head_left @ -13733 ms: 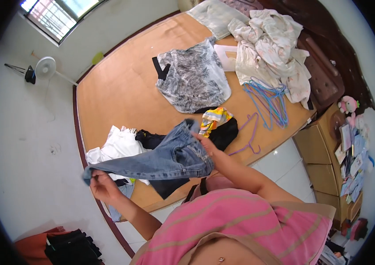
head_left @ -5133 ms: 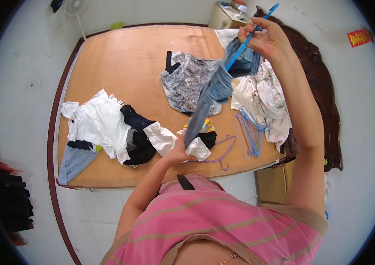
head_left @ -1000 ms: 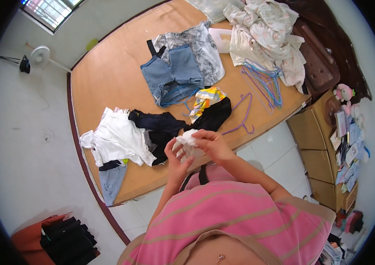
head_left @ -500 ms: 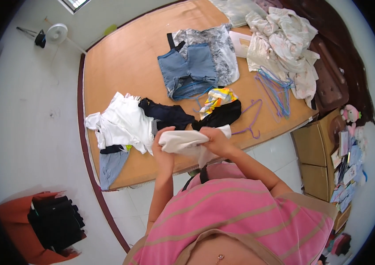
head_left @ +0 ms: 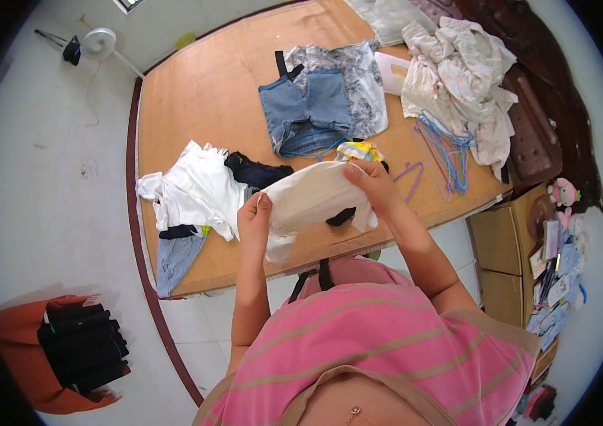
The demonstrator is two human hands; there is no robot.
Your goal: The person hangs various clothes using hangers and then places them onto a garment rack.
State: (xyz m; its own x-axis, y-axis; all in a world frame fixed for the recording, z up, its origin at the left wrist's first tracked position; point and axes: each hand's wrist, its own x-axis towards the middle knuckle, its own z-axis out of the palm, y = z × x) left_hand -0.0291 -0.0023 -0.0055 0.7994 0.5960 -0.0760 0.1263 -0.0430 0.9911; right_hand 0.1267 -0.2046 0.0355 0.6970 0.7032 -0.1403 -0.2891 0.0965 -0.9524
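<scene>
A thin white garment (head_left: 308, 195) is stretched between my two hands above the near edge of the brown-topped bed. My left hand (head_left: 253, 216) pinches its left edge, thumb up. My right hand (head_left: 372, 186) grips its upper right corner. A small black patch shows at the garment's lower right; whether it belongs to the cloth or lies behind it I cannot tell. Left of my left hand lies a pile with a white shirt (head_left: 198, 188) and a dark navy garment (head_left: 255, 170). A yellow patterned cloth (head_left: 358, 151) peeks out beyond my right hand, partly hidden.
Blue denim shorts (head_left: 305, 110) with a blue hanger lie farther back over a grey-white patterned garment (head_left: 369, 92). Several hangers (head_left: 447, 145) and a crumpled pale sheet (head_left: 454, 78) are at the right. A wooden cabinet (head_left: 497, 255) stands beside the bed (head_left: 202, 92).
The white garment, bunched between my hands before, is now spread out and taut. My hands have moved apart, the right one up and to the right.
</scene>
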